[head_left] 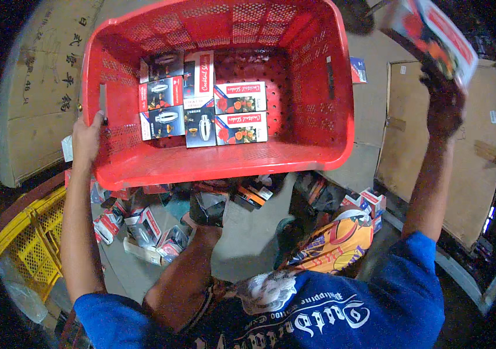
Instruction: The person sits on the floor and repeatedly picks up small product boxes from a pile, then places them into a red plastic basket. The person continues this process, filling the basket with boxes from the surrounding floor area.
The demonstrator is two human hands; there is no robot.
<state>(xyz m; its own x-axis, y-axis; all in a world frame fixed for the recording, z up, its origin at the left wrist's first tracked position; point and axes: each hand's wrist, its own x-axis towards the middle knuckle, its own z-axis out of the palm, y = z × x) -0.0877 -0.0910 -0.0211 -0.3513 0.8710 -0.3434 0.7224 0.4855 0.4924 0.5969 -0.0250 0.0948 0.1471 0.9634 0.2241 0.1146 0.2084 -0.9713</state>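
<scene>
Left hand (86,139): grips the left rim of the red basket (317,125), fingers curled over the edge and thumb outside; this seems to keep the basket tilted toward the person so the inside is open to view
Right hand (444,99): raised far right, above the basket level, fingers closed around one printed box (434,35); the box is blurred, so it is likely in motion
Red basket: in the middle, far from the body, its perforated bottom facing the camera
Boxes in basket (201,99): small printed cartons lie flat in tight rows at the left part of the bottom, touching each other; the right part of the bottom is bare, so packing appears to go from left to right
Loose boxes (137,224): scattered on the floor near the person's knees, under the near rim of the basket, probably the stock
Yellow crate (29,244): near left, on the floor, apart from the basket
Cardboard sheets (38,87): flat on the floor at far left and at right
</scene>
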